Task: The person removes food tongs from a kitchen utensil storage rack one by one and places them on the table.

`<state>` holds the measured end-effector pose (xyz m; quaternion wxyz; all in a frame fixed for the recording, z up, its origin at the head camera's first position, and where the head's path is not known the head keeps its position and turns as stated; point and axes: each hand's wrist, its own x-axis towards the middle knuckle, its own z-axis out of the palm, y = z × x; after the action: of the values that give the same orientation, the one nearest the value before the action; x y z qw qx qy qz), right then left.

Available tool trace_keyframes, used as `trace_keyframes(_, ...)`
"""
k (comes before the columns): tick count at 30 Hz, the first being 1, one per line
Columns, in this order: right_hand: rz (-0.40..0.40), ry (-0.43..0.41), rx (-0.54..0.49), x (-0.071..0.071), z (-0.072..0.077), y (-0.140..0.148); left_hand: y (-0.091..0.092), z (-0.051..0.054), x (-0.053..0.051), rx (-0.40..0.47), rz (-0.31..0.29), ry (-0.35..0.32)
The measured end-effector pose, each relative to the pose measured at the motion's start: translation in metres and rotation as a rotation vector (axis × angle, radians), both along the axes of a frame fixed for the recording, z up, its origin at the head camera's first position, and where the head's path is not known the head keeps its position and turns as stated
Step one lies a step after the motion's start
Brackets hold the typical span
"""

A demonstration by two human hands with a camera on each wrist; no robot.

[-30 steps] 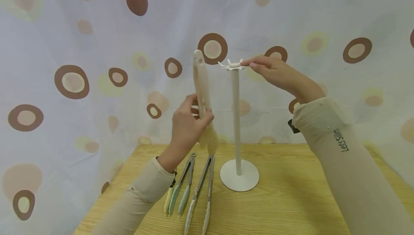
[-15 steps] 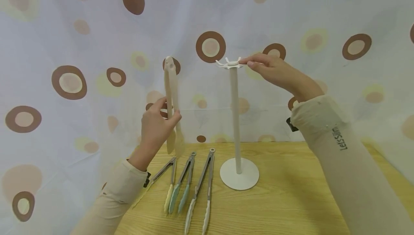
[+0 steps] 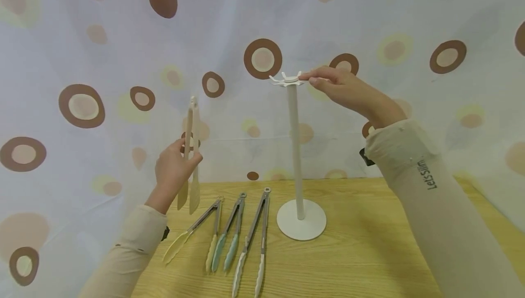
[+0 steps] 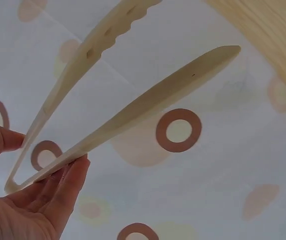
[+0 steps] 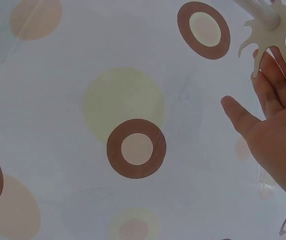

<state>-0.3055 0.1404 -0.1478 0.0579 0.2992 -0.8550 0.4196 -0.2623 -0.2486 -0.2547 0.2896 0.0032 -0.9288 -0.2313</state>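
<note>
My left hand holds a pair of beige tongs upright above the left of the table, hinge end up and tips down. In the left wrist view, thumb and fingers grip the tongs near the hinge, and the two arms are spread apart. My right hand rests its extended fingers on the hooked top of a white stand. From below, the right wrist view has the prongs of the hook disc against those fingers, with the thumb held away.
On the wooden table lie yellow-tipped tongs, teal-tipped tongs and white-tipped tongs, side by side left of the stand's round base. A spotted curtain hangs behind the table.
My left hand has carried the beige tongs left and lower, away from the stand, uncovering the yellow-tipped tongs. The right hand stays on the stand's top.
</note>
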Motion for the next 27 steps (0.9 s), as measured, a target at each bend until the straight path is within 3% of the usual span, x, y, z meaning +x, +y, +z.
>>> trace_keyframes(5, -0.005, -0.003, 0.008, 0.0, -0.001, -0.001, -0.023, -0.012, -0.004, -0.022, 0.064, -0.11)
trace_keyframes(13, -0.013, 0.002, 0.004, 0.001, -0.001, -0.001, -0.053, -0.031, -0.011, -0.028, 0.109, -0.246)
trace_keyframes(27, 0.006, 0.017, -0.013, 0.003, 0.0, -0.001, -0.089, -0.068, -0.019, -0.051, 0.134, -0.393)
